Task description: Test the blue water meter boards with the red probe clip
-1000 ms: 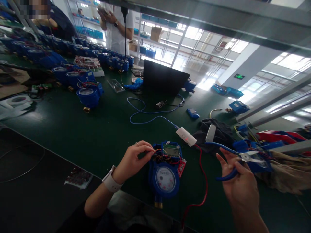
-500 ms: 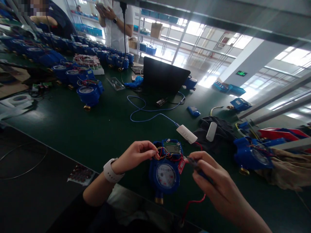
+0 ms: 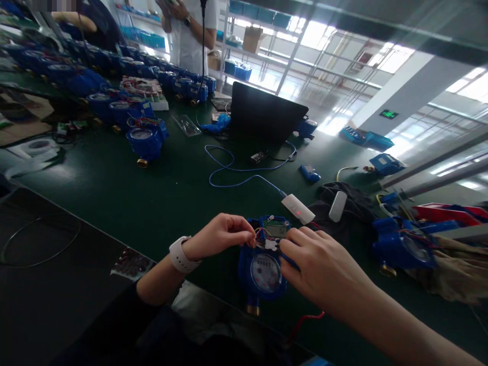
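A blue water meter with a round dial and brass end stands in front of me, its small display exposed. My left hand is closed, thumb and forefinger pinching thin coloured wires at the meter's upper left. Over the meter's right side, my right hand is closed around a dark tool with a bluish handle, mostly hidden by the fingers. Between the two hands lies a small white piece, close to the tool's tip; whether they touch, I cannot tell.
A white box with a blue cable lies behind the meter. Farther back stands a black laptop. Another blue meter rests at right on brown cloth. Many meters line the left, where two people stand.
My right hand has moved left and over the meter with the tool. A white piece now shows between my hands. A red light shows on the white box.
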Available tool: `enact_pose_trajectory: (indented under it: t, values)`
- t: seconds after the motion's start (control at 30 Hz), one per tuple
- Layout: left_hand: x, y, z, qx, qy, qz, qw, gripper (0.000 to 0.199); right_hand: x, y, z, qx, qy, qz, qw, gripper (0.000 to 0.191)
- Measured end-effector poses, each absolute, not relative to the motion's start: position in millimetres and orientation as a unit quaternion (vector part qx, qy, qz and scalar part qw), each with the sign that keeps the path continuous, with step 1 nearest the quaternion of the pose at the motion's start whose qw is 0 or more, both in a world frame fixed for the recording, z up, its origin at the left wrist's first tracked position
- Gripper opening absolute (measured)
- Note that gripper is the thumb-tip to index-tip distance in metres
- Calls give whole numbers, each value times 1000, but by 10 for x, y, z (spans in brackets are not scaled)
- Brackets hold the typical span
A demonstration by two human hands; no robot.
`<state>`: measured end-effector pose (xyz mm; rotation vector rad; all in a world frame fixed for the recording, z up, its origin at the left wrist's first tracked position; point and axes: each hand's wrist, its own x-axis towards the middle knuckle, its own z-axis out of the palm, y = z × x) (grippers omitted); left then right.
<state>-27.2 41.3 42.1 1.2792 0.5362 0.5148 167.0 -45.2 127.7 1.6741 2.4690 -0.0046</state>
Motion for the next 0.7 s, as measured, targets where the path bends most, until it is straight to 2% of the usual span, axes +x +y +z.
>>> enact_pose_trajectory:
  t: [0.2,0.37,0.57,0.7]
  values:
    - [-260,401,433,577,256,233,740,14,1574,-414,1338,580,801,-37,140,16]
    - [-262,387,480,576,265,231,738,13,1559,-387,1330,586,792,-62,157,19]
    - [-273,392,488,580,268,234,732,11,1597,-380,1267,591,790,-68,147,23]
    - [-276,393,484,583,263,236,732,9,1664,-403,1177,575,808,-67,108,21]
